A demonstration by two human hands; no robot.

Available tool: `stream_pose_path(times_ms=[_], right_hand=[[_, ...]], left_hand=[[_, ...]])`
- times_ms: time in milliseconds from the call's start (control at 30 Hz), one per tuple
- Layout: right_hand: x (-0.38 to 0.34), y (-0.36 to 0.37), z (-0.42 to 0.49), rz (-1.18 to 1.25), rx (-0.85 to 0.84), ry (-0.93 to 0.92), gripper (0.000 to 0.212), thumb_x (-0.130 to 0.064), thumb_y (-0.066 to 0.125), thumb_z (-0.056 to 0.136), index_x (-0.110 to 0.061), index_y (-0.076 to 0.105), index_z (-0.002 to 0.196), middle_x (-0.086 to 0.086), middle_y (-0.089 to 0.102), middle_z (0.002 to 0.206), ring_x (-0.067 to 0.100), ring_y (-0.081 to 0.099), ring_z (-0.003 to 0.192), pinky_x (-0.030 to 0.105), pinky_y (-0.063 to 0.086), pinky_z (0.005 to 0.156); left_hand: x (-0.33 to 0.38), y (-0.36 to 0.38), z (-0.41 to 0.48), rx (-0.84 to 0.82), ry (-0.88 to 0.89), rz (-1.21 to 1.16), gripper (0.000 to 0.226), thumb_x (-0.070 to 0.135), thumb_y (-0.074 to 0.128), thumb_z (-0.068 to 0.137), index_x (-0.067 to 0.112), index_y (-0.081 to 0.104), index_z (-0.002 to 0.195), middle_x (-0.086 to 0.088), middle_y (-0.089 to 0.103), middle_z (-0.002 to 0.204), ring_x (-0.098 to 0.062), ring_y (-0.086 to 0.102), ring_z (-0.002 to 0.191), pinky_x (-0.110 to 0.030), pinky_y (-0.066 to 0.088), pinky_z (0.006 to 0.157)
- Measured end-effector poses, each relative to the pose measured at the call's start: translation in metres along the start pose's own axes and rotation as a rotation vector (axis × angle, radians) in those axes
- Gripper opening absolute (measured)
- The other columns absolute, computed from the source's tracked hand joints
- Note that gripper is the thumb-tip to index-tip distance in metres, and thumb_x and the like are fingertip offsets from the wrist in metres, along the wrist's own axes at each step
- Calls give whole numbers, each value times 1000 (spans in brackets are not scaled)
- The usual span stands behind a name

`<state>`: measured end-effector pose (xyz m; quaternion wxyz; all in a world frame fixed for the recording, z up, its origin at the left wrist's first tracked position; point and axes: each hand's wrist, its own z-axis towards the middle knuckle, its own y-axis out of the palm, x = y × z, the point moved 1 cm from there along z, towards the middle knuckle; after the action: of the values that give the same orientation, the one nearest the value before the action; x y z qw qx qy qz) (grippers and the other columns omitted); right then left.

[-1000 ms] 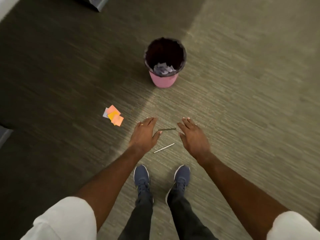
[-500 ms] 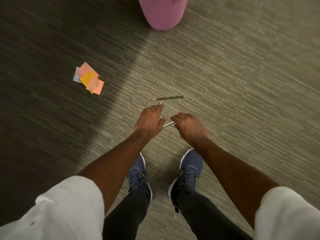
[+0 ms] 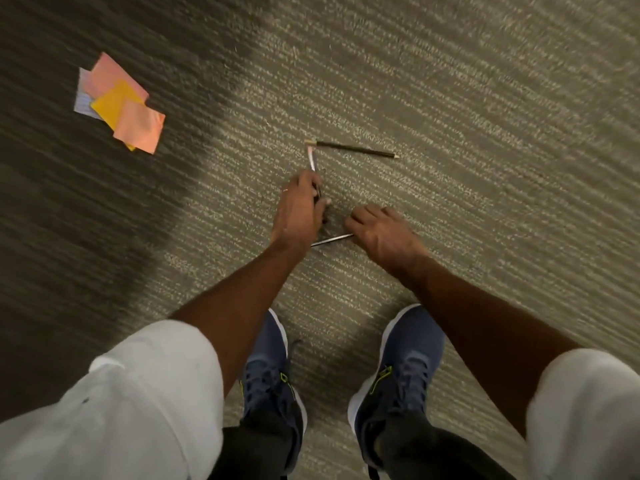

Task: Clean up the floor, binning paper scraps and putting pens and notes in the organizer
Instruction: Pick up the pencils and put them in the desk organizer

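**Left hand [image 3: 299, 209] grips a pale pen [image 3: 312, 160]; right hand [image 3: 382, 235] is down at a silver pen [image 3: 331, 240]**

The left hand's fingers are curled tightly round the pale pen. Its pinkish upper end sticks out beyond the knuckles and points away from the person; the lower part is hidden in the fist. A ring [image 3: 286, 191] shows on one finger.

Just beside it, the right hand is lowered to the carpet [image 3: 485, 168] with its fingers bent under. The silver pen lies flat on the carpet between the two wrists, and its right end runs in under the thumb side of the right hand. Whether the fingers have pinched it cannot be told.

Just past the tip of the held pen lies a dark pencil [image 3: 356, 149], flat on the carpet, eraser end to the left and sharpened point to the right, touched by neither hand.

Well apart to the left, in the darker band of carpet, sticky notes [image 3: 119, 107] overlap in a small heap: pink, yellow, orange-pink and a pale lined one beneath.

Nearer the person, two navy sneakers [image 3: 407, 368] stand apart below dark trousers [image 3: 263, 445], and white sleeves [image 3: 138, 393] frame the bare forearms.
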<state>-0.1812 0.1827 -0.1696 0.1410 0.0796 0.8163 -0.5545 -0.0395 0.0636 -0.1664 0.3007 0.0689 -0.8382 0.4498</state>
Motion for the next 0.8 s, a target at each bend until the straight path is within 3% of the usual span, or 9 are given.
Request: stream_pose_path(times_ms=[133, 200, 300, 433, 533, 667, 800], right_hand=[[8, -6, 0, 2, -9, -28, 24, -23, 54, 100, -19, 52, 123, 2, 55, 121, 22, 53, 109, 37, 44, 94], [15, -20, 4, 53, 7, 13, 29, -15, 53, 100, -14, 50, 129, 7, 53, 126, 23, 53, 110, 36, 46, 96], [27, -47, 18, 80, 69, 79, 31, -4, 53, 98, -10, 48, 128, 8, 51, 122, 21, 53, 100, 32, 51, 86], [48, -66, 40, 62, 128, 125, 38, 3, 43, 95, -9, 48, 130, 11, 53, 121, 25, 54, 99, 36, 51, 85], [59, -63, 51, 89, 163, 176, 44, 5, 47, 93, -11, 46, 134, 10, 53, 124, 23, 53, 102, 33, 50, 87], [69, -49, 55, 114, 182, 233, 37, 3, 56, 94, -13, 50, 126, 8, 51, 125, 19, 53, 104, 27, 52, 82], [70, -47, 55, 129, 180, 218, 37, 2, 56, 94, -14, 52, 126, 8, 54, 124, 18, 54, 100, 27, 55, 80]], left_hand=[[6, -10, 8, -73, -20, 1, 43, 16, 63, 92, 21, 45, 130, 6, 55, 92, -10, 57, 78, -24, 49, 66], [11, -19, 10, -70, 62, 79, 34, 19, 58, 94, 18, 52, 127, 3, 52, 100, -11, 53, 83, -26, 48, 71], [19, -34, 24, -40, 234, 171, 28, 25, 47, 99, 14, 58, 123, -2, 49, 111, -13, 50, 90, -28, 48, 78], [40, -42, 71, -76, 428, 235, 25, 23, 46, 100, 17, 58, 121, -1, 48, 125, -16, 53, 104, -36, 53, 91], [56, -38, 100, -165, 473, 368, 29, 14, 50, 98, 16, 58, 126, -5, 47, 139, -20, 50, 121, -37, 46, 105], [51, -30, 107, -185, 440, 461, 35, 10, 52, 98, 18, 53, 131, -6, 57, 129, -22, 54, 113, -37, 47, 100], [36, -25, 95, -202, 453, 476, 48, 8, 53, 97, 20, 42, 142, -7, 51, 137, -24, 51, 120, -38, 44, 103]])
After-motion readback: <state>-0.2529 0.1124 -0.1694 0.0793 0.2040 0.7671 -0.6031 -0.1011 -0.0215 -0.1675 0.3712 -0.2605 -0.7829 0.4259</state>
